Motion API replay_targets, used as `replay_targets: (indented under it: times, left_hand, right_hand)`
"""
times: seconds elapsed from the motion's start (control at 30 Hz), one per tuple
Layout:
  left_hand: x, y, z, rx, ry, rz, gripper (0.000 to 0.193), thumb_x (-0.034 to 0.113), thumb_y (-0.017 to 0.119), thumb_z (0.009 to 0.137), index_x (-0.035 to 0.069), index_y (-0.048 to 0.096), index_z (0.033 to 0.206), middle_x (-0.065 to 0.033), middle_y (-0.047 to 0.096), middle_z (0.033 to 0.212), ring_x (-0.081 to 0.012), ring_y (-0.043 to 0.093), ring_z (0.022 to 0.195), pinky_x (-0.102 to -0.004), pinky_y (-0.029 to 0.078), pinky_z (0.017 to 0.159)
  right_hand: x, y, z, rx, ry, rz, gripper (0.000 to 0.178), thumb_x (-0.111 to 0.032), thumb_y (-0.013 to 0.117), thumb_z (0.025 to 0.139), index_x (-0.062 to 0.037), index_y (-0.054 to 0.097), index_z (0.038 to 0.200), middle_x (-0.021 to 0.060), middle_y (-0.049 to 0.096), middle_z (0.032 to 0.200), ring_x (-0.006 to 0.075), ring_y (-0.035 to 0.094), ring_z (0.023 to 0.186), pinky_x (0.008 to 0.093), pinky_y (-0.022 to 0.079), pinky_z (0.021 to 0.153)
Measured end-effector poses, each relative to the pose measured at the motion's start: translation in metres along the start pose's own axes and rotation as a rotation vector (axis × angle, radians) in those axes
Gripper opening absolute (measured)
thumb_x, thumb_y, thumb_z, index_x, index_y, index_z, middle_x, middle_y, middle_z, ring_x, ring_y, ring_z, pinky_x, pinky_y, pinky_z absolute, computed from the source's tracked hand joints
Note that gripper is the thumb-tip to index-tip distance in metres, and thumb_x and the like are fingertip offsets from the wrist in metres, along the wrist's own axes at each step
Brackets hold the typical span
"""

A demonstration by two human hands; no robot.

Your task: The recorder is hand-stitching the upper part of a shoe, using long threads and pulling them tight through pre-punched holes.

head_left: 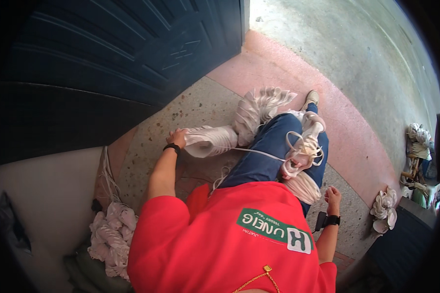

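Steadying a stack of pale shoe uppers (212,140) seems to be the step in hand: the left hand (178,138) grips its outer end, just left of the blue trousers (249,166). A fanned bunch of uppers (254,115) rests beside the trousers on that same side, and a laced bundle (305,151) lies on top of them, with a thin lace (261,155) stretching across from the stack. The right hand (333,196), just right of the trousers, has curled fingers; whether it pinches anything thin, I cannot tell. The next move likely calls for a firm left hold, an unsnagged lace and the free end within the right hand's reach. As for writing, the red shirt (200,234), nearer the wearer than the trousers, bears a green panel (261,224) with white lettering, upside down; its smallest line is unclear.
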State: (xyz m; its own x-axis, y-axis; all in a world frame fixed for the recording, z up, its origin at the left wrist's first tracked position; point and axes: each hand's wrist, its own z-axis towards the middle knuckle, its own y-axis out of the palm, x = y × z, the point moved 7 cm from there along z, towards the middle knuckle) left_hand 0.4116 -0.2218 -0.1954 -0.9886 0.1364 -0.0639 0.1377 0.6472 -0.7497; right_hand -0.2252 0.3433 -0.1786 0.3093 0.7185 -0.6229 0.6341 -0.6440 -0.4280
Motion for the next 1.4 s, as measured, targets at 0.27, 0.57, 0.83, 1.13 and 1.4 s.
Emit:
replay_targets:
  times: [0.27,0.57,0.83,1.13,1.4]
  left_hand:
    - [-0.065,0.029,0.033,0.185,0.072,-0.729,0.063,-0.003,0.05,0.087,0.002,0.047,0.15,-0.0232,0.054,0.144,-0.0398,0.049,0.137,-0.0422,0.041,0.115]
    - [-0.023,0.024,0.03,0.36,0.302,-0.145,0.04,-0.001,0.062,0.085,0.005,0.067,0.124,-0.0192,0.07,0.111,-0.0418,0.066,0.105,-0.0485,0.053,0.091]
    - [0.147,-0.229,-0.122,0.048,0.479,-1.332,0.034,0.004,0.065,0.091,-0.001,0.059,0.124,-0.0084,0.071,0.095,-0.0138,0.068,0.073,-0.0261,0.052,0.054]
    - [0.29,-0.271,-0.252,-0.248,0.843,-1.562,0.044,0.022,0.07,0.099,0.006,0.051,0.134,-0.0083,0.07,0.106,-0.0157,0.069,0.093,-0.0285,0.057,0.069]
    - [0.287,-0.052,-0.111,-0.188,0.754,-1.139,0.033,0.032,0.059,0.105,0.002,0.066,0.117,-0.0031,0.071,0.105,-0.0095,0.061,0.095,-0.0266,0.047,0.085]
  right_hand:
    - [-0.057,0.016,0.014,-0.062,-0.195,0.049,0.024,-0.022,0.063,0.101,-0.0053,0.07,0.118,-0.0023,0.064,0.081,0.0066,0.059,0.067,0.0217,0.047,0.058]
    - [-0.135,0.031,-0.015,0.003,-0.378,-0.003,0.025,-0.017,0.064,0.099,0.0001,0.07,0.117,0.0015,0.067,0.085,0.0095,0.061,0.073,0.0252,0.05,0.066]
    - [-0.332,0.232,-0.207,-0.28,-1.151,-0.262,0.042,-0.022,0.071,0.092,0.0028,0.06,0.124,0.0159,0.067,0.103,0.0262,0.065,0.093,0.0383,0.052,0.08]
    - [-0.369,0.304,-0.251,-0.288,-1.298,-0.239,0.052,-0.021,0.068,0.093,0.0034,0.051,0.136,0.0208,0.068,0.108,0.0357,0.066,0.099,0.0451,0.052,0.085]
    - [-0.337,0.211,-0.16,-0.441,-0.719,0.515,0.032,-0.016,0.062,0.103,-0.0001,0.059,0.131,0.0074,0.068,0.103,0.0219,0.066,0.092,0.0358,0.055,0.086]
